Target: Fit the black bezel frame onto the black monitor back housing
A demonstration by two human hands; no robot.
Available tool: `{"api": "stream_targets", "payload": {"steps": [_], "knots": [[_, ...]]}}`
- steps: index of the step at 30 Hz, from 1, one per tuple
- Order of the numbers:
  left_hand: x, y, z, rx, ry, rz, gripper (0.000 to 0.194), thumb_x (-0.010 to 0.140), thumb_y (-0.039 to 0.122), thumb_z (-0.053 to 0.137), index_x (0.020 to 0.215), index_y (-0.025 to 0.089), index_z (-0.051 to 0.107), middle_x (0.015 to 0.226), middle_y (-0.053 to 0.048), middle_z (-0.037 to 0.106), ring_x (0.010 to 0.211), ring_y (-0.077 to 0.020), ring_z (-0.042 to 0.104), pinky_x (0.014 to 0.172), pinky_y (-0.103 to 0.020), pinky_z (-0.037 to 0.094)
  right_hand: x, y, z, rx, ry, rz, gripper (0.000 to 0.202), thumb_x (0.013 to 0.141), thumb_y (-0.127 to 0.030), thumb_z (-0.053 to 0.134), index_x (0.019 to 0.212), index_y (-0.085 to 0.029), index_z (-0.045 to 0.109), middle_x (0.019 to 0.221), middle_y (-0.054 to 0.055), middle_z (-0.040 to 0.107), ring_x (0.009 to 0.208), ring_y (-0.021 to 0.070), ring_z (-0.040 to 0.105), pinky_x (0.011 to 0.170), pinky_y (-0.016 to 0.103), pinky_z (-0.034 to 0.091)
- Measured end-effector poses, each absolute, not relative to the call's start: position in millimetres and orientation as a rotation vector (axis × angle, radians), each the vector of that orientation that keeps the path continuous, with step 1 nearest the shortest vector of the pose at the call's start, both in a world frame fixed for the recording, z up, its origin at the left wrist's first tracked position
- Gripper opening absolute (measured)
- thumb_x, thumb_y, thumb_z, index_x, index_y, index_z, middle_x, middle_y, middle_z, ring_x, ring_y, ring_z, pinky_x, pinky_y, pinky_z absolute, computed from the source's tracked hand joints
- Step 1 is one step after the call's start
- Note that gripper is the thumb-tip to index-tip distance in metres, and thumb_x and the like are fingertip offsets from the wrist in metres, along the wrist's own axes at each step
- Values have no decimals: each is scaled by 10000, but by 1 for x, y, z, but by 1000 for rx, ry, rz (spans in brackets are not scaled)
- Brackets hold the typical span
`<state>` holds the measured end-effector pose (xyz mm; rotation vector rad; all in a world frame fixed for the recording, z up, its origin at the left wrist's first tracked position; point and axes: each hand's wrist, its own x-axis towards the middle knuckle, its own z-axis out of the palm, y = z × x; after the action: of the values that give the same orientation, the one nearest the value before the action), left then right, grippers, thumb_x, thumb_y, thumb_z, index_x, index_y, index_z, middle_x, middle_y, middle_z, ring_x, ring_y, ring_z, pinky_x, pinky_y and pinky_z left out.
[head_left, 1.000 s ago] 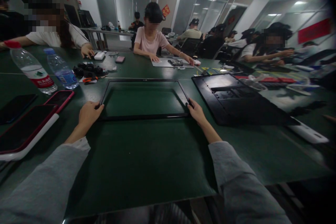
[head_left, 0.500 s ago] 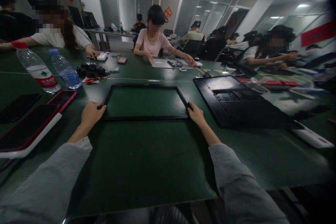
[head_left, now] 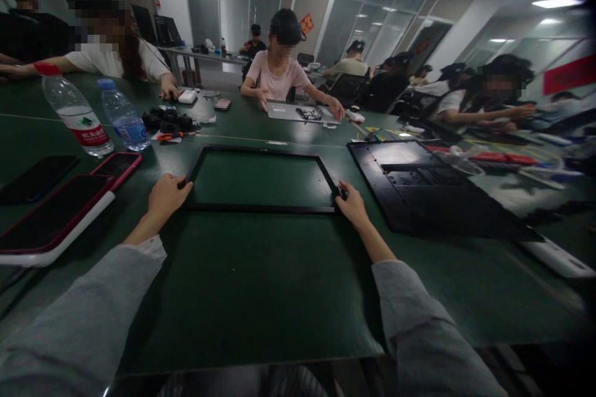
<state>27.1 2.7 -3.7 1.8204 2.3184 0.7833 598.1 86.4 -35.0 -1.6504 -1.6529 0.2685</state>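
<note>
A thin black rectangular frame (head_left: 265, 208) lies on or just above the green table (head_left: 261, 298), with the tabletop showing through its opening. My left hand (head_left: 168, 196) grips its left side near the lower corner. On the opposite side, my right hand (head_left: 352, 203) holds the lower right corner between thumb and fingers. To the right of the frame lies a large black panel (head_left: 428, 198) with a recessed section.
At left are two bottles (head_left: 86, 130) (head_left: 123, 127), phones (head_left: 56, 214) on a white object, and black items beside orange-handled pliers (head_left: 170, 136). A person (head_left: 279, 71) sits opposite at a grey plate. Cables and red items (head_left: 503, 156) lie at right.
The view has shifted and tilted slightly, moving the table items within the picture. Both my hands keep their hold on the black frame, which looks nearly unmoved on the table.
</note>
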Motion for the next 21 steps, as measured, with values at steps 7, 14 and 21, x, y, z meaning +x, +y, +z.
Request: {"api": "stream_targets", "payload": {"steps": [7,14,21], "knots": [[32,1,2,1852,2388,617,490,997,487,543,1247,161,811,1231,-214,718,1118,-396,692,924,-498,564,603,88,-39,-1609,-1677,269,666,768,-222,589,1426,-148,669,1319,173,753,1325,352,668,1192,609,474],[36,-1,6,1848,2422,575,486,1011,476,529,1259,165,808,1233,-202,722,1148,-378,696,943,-452,561,602,88,-40,-1620,-1696,289,624,828,-242,552,1440,-197,662,1388,151,728,1373,339,646,1212,644,441],[38,-3,9,1853,2452,532,512,1024,493,500,1309,179,787,1289,-192,710,1173,-365,685,959,-443,561,597,82,-31,-1701,-1708,254,671,807,-242,565,1469,-171,652,1353,168,736,1379,379,623,1190,648,454]]}}
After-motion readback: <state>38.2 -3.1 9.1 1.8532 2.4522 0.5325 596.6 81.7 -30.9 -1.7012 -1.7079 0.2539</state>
